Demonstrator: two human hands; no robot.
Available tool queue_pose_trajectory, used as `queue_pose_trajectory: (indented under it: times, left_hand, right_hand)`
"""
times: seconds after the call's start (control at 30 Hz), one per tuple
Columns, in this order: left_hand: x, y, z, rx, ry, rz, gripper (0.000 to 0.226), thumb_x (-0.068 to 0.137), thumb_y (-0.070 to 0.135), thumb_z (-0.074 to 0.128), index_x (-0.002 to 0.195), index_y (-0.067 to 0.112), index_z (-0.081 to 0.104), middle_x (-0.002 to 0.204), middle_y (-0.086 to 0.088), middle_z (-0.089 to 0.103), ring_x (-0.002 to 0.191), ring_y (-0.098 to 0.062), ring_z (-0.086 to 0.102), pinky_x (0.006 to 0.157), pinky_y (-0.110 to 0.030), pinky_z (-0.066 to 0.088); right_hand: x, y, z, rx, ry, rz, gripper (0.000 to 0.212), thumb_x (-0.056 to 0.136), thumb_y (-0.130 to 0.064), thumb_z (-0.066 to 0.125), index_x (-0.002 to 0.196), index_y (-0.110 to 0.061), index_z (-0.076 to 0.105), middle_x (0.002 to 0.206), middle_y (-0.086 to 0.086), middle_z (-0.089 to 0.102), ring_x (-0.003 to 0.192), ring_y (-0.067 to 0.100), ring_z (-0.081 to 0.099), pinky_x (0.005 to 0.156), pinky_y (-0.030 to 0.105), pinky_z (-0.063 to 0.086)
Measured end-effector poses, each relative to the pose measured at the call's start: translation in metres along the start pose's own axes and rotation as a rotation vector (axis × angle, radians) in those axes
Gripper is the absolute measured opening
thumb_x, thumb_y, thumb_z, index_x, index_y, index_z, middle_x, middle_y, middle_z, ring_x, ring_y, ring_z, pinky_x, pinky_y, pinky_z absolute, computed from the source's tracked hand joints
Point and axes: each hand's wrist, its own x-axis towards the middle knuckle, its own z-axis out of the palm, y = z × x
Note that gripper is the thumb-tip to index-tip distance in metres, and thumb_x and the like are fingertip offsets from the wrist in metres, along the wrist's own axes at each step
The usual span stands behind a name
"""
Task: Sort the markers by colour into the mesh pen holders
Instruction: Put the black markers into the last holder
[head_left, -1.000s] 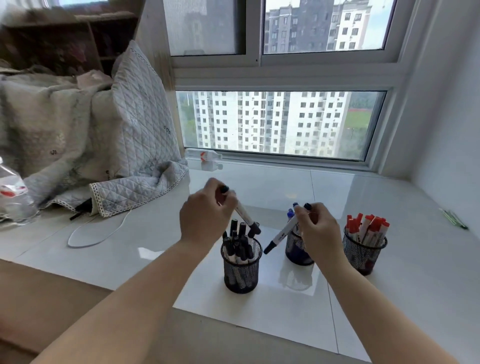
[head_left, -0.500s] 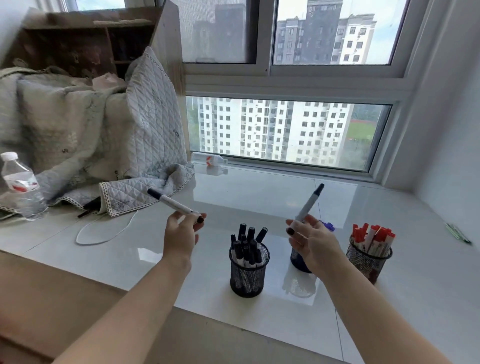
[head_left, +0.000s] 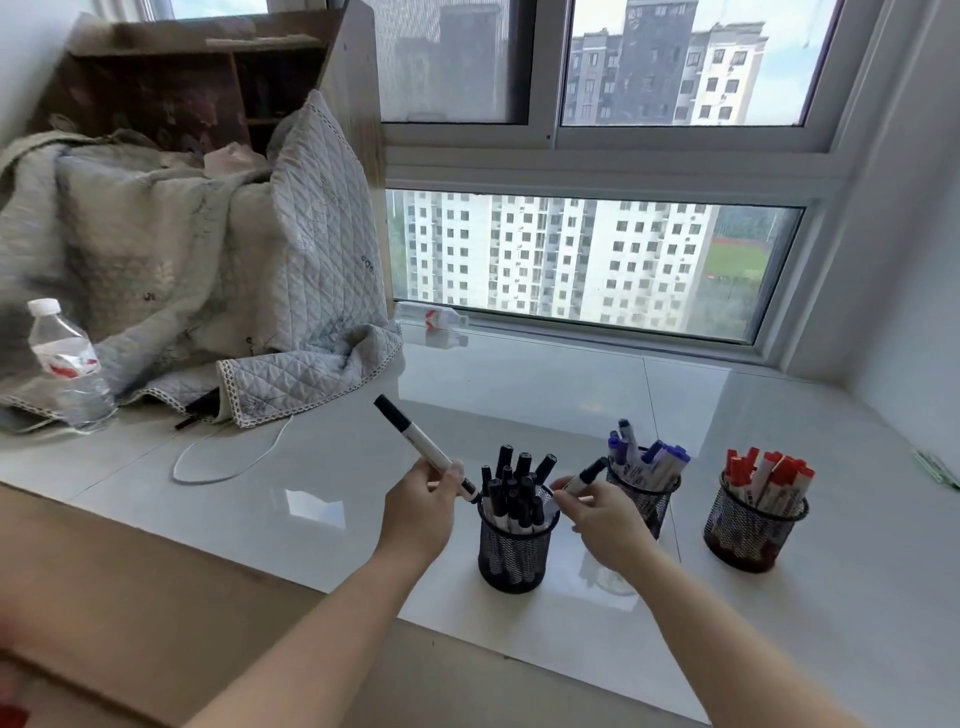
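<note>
Three black mesh pen holders stand in a row on the white sill. The left holder (head_left: 514, 556) is packed with several black markers, the middle holder (head_left: 649, 499) with blue markers, the right holder (head_left: 750, 535) with red markers. My left hand (head_left: 421, 512) grips a black-capped marker (head_left: 415, 441) by its lower end, just left of the black holder's rim, its cap pointing up and left. My right hand (head_left: 602, 522) pinches a second black-capped marker (head_left: 584, 477) between the black and blue holders, tilted up to the right.
A quilted blanket (head_left: 182, 270) is piled at the left over a wooden shelf. A water bottle (head_left: 67, 364) stands at the far left, another lies by the window (head_left: 431, 316). A white cable (head_left: 223, 457) loops on the sill. Green items (head_left: 935, 467) lie at the right edge.
Both hands have moved in toward the black holder. The left marker's lower end now sits at the holder's rim. The right marker has come down from upright beside the blue holder.
</note>
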Motion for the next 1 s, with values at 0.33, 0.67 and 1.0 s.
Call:
queue_pose_trajectory:
  times: [0.33, 0.67, 1.0]
  left_hand:
    - [0.005, -0.008, 0.003, 0.154, 0.003, 0.004, 0.021, 0.086, 0.028, 0.062, 0.096, 0.023, 0.044, 0.084, 0.015, 0.058, 0.075, 0.009, 0.053, 0.058, -0.015, 0.038]
    - [0.010, -0.003, 0.010, -0.003, 0.037, 0.065, 0.013, 0.093, 0.032, 0.050, 0.087, 0.026, 0.041, 0.093, -0.001, 0.067, 0.077, -0.010, 0.069, 0.076, -0.039, 0.055]
    - [0.007, -0.011, 0.014, 0.116, 0.045, 0.153, 0.015, 0.086, 0.028, 0.062, 0.079, 0.027, 0.050, 0.076, 0.012, 0.064, 0.067, 0.005, 0.062, 0.059, -0.011, 0.044]
  right_hand:
    - [-0.001, -0.013, 0.004, -0.248, 0.092, -0.203, 0.028, 0.085, -0.019, 0.063, 0.108, -0.024, 0.049, 0.079, -0.001, 0.061, 0.078, 0.016, 0.060, 0.065, 0.024, 0.043]
    - [-0.005, -0.004, 0.011, -0.371, 0.014, -0.281, 0.035, 0.097, -0.020, 0.041, 0.131, -0.025, 0.051, 0.111, 0.002, 0.067, 0.104, 0.019, 0.059, 0.086, 0.031, 0.045]
    - [-0.013, -0.017, 0.044, -0.626, 0.223, -0.482, 0.040, 0.082, -0.052, 0.056, 0.113, -0.028, 0.061, 0.115, -0.007, 0.051, 0.113, 0.016, 0.039, 0.084, 0.033, 0.042]
